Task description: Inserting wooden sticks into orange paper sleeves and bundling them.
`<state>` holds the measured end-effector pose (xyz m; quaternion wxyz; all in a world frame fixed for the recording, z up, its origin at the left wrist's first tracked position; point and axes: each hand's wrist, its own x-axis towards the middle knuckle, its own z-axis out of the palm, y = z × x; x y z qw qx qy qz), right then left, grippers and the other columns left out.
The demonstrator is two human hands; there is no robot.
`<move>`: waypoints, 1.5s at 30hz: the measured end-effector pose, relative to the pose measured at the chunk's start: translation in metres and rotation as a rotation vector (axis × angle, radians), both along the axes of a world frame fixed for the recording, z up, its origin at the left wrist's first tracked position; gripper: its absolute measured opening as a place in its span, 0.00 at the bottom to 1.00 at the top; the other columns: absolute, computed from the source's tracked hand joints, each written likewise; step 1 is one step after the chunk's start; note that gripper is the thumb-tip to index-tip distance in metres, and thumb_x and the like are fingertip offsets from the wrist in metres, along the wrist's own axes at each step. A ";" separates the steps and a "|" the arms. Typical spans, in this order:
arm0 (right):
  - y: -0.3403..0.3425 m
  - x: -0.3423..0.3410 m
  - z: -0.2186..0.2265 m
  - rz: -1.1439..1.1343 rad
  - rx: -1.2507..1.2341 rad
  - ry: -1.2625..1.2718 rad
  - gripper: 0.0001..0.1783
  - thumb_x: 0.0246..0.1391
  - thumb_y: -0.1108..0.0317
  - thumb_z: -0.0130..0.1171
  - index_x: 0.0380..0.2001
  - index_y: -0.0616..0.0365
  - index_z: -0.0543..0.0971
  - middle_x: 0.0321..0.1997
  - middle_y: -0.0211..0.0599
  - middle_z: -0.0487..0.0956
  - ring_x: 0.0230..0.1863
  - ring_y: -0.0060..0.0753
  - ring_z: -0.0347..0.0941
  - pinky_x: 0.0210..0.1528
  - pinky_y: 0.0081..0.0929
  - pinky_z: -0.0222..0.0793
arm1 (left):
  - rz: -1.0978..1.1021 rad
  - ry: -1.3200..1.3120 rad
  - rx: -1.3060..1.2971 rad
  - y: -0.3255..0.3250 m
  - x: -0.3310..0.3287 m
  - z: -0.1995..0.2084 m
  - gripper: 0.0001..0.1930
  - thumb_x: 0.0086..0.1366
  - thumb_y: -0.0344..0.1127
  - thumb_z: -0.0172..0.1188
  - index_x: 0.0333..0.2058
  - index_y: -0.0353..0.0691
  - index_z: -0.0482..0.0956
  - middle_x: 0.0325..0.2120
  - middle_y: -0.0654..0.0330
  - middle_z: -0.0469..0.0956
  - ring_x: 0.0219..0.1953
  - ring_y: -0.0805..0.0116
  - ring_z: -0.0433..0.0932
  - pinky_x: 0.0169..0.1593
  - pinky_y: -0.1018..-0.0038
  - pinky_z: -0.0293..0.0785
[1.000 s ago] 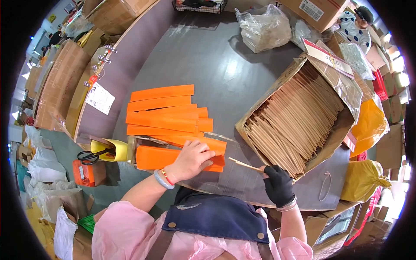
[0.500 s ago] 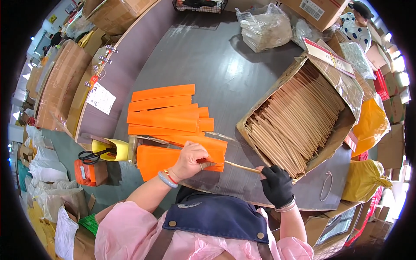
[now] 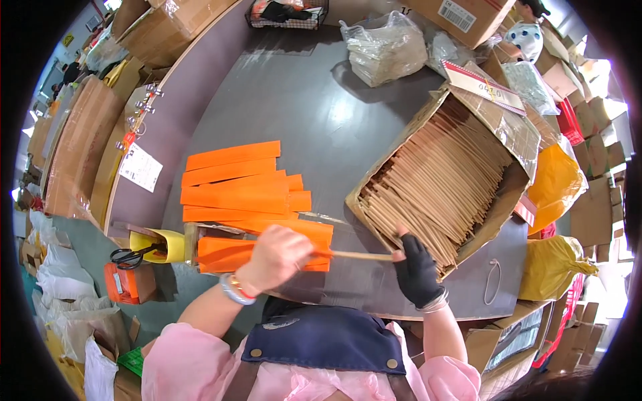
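A thin tan wooden stick (image 3: 361, 255) runs level between my two hands above the table's front edge. Its left end meets an orange strip (image 3: 322, 251) at the fingers of my left hand (image 3: 275, 257), which is closed on that strip and slightly blurred. My right hand (image 3: 416, 273), in a black fingerless glove, has the stick's other end at its thumb, with the index finger stretched up along it. More flat orange strips (image 3: 234, 194) lie in an overlapping pile beyond my left hand. To the right, a cardboard box (image 3: 364, 208) holds many similar sticks (image 3: 435, 177).
Black-handled scissors (image 3: 127, 258) sit in a yellow holder (image 3: 170, 246) at the table's left edge. A clear plastic bag (image 3: 384, 50) and a wire basket (image 3: 287, 15) stand at the back. A loose loop (image 3: 493, 281) lies near the right edge. Yellow bags (image 3: 552, 271) are beyond.
The view has shifted, so the table's things sit further left. My right hand's fingers have stretched upward from a curled grip on the stick. The stick now lies more level.
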<state>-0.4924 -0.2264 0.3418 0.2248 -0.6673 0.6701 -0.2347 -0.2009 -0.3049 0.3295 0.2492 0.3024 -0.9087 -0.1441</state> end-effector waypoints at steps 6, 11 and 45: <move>-0.005 0.046 0.002 0.298 -0.091 -0.419 0.30 0.58 0.59 0.60 0.62 0.55 0.69 0.60 0.52 0.69 0.62 0.63 0.63 0.64 0.48 0.59 | -0.210 -0.047 -0.072 -0.002 -0.017 0.005 0.15 0.49 0.36 0.69 0.36 0.40 0.80 0.32 0.62 0.76 0.35 0.63 0.75 0.40 0.67 0.68; -0.033 -0.046 -0.047 -0.285 -0.377 0.533 0.26 0.45 0.64 0.66 0.50 0.54 0.75 0.46 0.41 0.73 0.46 0.50 0.70 0.49 0.47 0.66 | 0.224 0.036 0.142 0.011 0.007 -0.033 0.16 0.52 0.40 0.72 0.33 0.35 0.79 0.35 0.56 0.74 0.40 0.57 0.72 0.45 0.63 0.68; 0.009 0.010 0.001 0.322 -0.082 0.200 0.15 0.45 0.71 0.63 0.40 0.48 0.82 0.26 0.39 0.76 0.30 0.46 0.75 0.32 0.41 0.68 | -0.007 0.155 0.233 0.009 0.007 -0.032 0.08 0.53 0.39 0.68 0.30 0.46 0.79 0.30 0.69 0.76 0.34 0.67 0.74 0.43 0.68 0.62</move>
